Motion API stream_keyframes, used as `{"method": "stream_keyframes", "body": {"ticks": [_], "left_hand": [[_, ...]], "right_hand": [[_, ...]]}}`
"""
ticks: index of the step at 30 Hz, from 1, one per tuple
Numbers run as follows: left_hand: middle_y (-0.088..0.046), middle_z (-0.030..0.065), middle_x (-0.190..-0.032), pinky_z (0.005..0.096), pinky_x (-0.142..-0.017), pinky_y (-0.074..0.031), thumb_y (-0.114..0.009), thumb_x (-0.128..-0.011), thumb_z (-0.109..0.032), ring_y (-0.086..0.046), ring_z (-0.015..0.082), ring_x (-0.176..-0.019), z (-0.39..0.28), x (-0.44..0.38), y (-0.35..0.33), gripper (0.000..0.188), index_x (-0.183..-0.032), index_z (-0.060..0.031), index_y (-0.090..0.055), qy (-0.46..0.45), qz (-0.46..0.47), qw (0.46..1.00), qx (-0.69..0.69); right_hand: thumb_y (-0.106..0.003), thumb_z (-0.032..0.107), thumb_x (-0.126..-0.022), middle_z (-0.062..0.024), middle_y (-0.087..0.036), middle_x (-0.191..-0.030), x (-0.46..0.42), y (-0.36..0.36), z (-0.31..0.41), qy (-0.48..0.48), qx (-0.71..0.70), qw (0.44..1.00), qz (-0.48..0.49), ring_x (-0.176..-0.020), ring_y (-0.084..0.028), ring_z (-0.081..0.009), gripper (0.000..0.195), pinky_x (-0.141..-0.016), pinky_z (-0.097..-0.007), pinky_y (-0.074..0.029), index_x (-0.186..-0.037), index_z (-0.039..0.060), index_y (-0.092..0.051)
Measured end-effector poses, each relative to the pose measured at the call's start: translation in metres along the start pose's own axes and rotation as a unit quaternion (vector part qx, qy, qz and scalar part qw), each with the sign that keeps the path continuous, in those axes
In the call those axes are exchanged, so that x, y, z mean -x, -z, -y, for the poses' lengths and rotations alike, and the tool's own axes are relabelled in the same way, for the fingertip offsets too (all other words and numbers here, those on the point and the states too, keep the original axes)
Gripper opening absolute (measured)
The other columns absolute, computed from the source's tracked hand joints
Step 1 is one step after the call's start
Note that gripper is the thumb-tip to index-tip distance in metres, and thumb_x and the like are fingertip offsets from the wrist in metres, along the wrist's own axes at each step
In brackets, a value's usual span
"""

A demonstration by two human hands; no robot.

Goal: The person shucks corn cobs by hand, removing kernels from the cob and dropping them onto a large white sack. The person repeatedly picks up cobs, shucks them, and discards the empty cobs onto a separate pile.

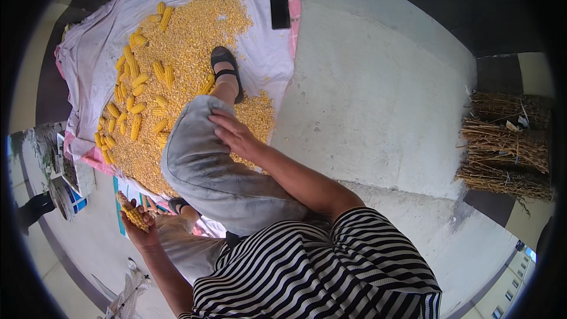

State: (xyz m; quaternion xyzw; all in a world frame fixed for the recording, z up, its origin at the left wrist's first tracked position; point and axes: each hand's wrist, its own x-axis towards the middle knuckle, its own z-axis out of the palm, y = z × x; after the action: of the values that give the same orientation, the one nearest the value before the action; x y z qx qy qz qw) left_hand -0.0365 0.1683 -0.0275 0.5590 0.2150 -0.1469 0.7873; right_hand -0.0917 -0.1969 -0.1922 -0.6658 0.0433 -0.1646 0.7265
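My left hand grips a partly shelled corn cob beside my left leg. Kernels still cover much of the cob, and its upper end looks pale and bare. On my right knee, over the grey trousers, lies my right hand, fingers spread and nothing held. Beyond my knees a heap of loose corn kernels covers a pale cloth with pink edges. Several whole yellow corn ears lie on the kernels, mostly towards the left. My right shoe stands among the kernels.
A black phone lies at the cloth's right edge. Bundles of dry stalks lean by the wall at far right, across the concrete floor. Bare cobs lie near my left foot. A patterned fabric item is at lower left.
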Motion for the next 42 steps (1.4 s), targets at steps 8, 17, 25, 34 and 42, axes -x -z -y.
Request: {"method": "stream_keyframes", "body": {"ticks": [8,17,25,34,42], "left_hand": [[-0.061,0.0071,-0.078,0.0222,-0.041,-0.042,-0.036,-0.103,-0.044,-0.055,0.0157,-0.053,0.011,0.021,0.023,0.046,-0.115,-0.0046,-0.057,-0.03,-0.042,0.999,0.014],[-0.059,0.0007,-0.072,0.0238,-0.042,-0.039,-0.042,-0.094,-0.066,-0.052,0.0124,-0.05,0.005,-0.004,-0.053,0.059,-0.101,-0.011,-0.062,0.05,-0.004,0.999,-0.005],[-0.058,0.0019,-0.07,0.0214,-0.044,-0.038,-0.05,-0.098,-0.049,-0.052,0.0098,-0.052,0.0,-0.024,-0.039,0.044,-0.105,-0.0065,-0.059,-0.009,0.073,0.994,-0.078],[-0.058,0.0048,-0.067,0.0225,-0.042,-0.037,-0.037,-0.098,-0.059,-0.05,0.0132,-0.048,-0.003,-0.016,0.006,0.059,-0.1,-0.0049,-0.06,-0.009,-0.001,0.999,-0.032],[-0.06,0.0057,-0.071,0.0237,-0.045,-0.041,-0.063,-0.091,-0.045,-0.054,0.0128,-0.052,-0.021,-0.017,0.056,0.043,-0.098,-0.0024,-0.06,-0.048,-0.047,0.994,-0.087]], "right_hand": [[-0.06,0.024,-0.095,-0.0164,-0.059,-0.13,0.057,0.103,-0.035,-0.206,-0.029,0.955,-0.21,-0.121,-0.055,-0.0219,0.045,-0.103,-0.0322,-0.041,-0.131,-0.0023,-0.053],[-0.065,0.026,-0.088,-0.0005,-0.063,-0.095,0.106,0.175,-0.014,-0.252,0.057,0.902,-0.347,-0.081,-0.055,-0.0086,0.036,-0.069,-0.0266,-0.044,-0.117,0.0058,-0.065],[-0.064,0.027,-0.087,-0.0008,-0.061,-0.085,0.219,0.239,-0.049,-0.386,0.168,0.844,-0.333,-0.072,-0.057,-0.0124,0.029,-0.056,-0.0294,-0.042,-0.108,0.0074,-0.064],[-0.061,0.03,-0.092,-0.0055,-0.059,-0.089,0.182,0.255,-0.03,-0.415,0.021,0.779,-0.469,-0.074,-0.057,-0.0177,0.027,-0.061,-0.0346,-0.042,-0.108,0.0081,-0.058],[-0.058,0.029,-0.093,-0.015,-0.057,-0.13,-0.025,0.154,0.064,-0.25,0.024,0.909,-0.333,-0.12,-0.055,-0.0281,0.051,-0.102,-0.0408,-0.04,-0.135,0.0013,-0.049]]}}
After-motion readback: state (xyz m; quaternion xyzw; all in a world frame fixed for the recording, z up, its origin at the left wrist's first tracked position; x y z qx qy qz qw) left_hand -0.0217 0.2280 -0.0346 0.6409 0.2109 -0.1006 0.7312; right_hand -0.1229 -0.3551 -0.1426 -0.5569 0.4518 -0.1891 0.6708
